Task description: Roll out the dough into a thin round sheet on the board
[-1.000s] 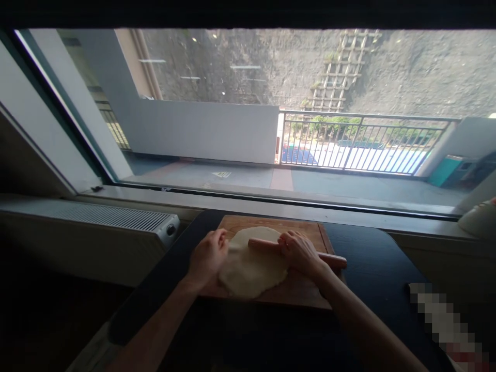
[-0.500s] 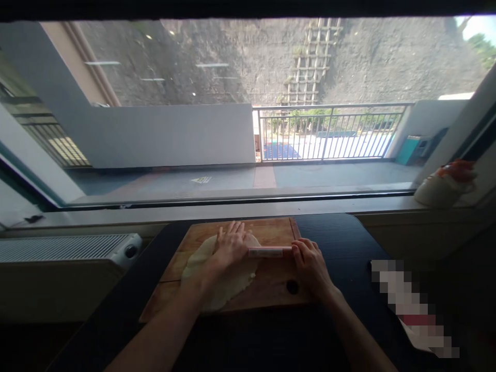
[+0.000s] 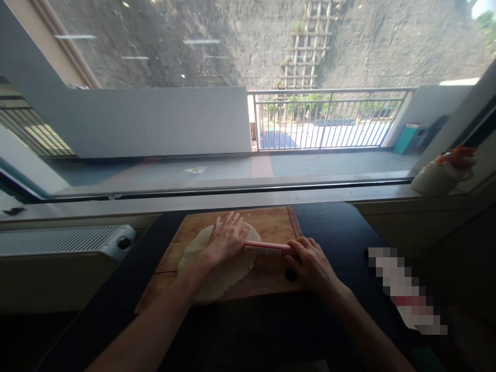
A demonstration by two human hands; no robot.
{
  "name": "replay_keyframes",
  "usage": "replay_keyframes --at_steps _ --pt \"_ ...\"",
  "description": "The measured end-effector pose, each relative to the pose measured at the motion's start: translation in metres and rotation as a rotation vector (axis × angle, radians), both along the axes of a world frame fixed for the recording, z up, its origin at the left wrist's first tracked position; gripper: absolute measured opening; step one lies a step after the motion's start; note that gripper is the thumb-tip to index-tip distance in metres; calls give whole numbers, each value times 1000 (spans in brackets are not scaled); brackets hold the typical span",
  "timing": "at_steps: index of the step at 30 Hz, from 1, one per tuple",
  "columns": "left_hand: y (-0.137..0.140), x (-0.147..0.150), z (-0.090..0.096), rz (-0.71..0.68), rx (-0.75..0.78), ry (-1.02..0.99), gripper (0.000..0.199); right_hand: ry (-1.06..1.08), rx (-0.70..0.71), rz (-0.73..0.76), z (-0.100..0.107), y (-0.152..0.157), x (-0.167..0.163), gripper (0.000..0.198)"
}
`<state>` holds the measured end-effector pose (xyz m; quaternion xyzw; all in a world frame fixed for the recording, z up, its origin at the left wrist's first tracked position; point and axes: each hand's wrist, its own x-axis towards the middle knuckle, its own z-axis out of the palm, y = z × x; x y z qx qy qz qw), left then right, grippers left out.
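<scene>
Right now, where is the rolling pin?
In the head view, right of centre, the rolling pin shows between left hand and right hand, over the board.

We had a sheet of dough (image 3: pixel 234 270) lying flat on the wooden board (image 3: pixel 271 222), pale, broad and roughly round, with a slightly wavy rim. It took up the board's left and middle part, well apart from the right edge, its near side coming close to the near edge; part of it was hidden from us. We saw the rolling pin (image 3: pixel 267 247), slim and pinkish-red with a paler strip along its near side, crosswise toward the board's right edge. Its left stretch overlapped the dough's right margin; its right end was covered.
</scene>
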<state>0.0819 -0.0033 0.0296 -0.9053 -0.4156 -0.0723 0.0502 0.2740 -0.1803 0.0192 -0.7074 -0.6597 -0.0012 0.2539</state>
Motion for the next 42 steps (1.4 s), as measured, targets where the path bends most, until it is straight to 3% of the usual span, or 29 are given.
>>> replay_keyframes --at_steps 5,8,14,16,20,24,26,30,32,35,39,42 --pt "-37 -41 -3 -7 105 -106 51 26 -6 59 -4 -40 -29 22" --pt "-43 -48 -9 -29 98 -119 49 5 8 52 -10 -46 -36 26" --pt "7 -4 5 20 191 -270 40 -125 27 -46 0 12 -17 25" --pt "10 1 12 -5 231 -317 38 -136 4 -84 2 23 -13 29" --pt "-28 -30 7 -114 247 -381 34 -168 -37 -31 -8 -3 -21 34" --pt "-60 -57 -7 -138 157 -221 41 -231 -36 7 -18 -23 -27 48" --pt "-51 -51 -8 -73 129 -170 46 -239 -43 -45 -15 -4 -23 50" --pt "-7 -24 -1 81 39 -132 52 -209 -130 -154 0 55 -11 42" --pt "2 -20 -1 117 -22 -105 54 -200 -158 -167 4 63 -11 40" --pt "-13 -32 -7 69 -60 -88 55 -227 -101 -110 -1 34 -19 40" --pt "-43 -48 -12 -5 23 -144 50 -249 -12 45 -11 -14 -30 45" --pt "-46 -46 -3 -6 91 -277 40 -229 -46 53 -9 -11 -25 41"
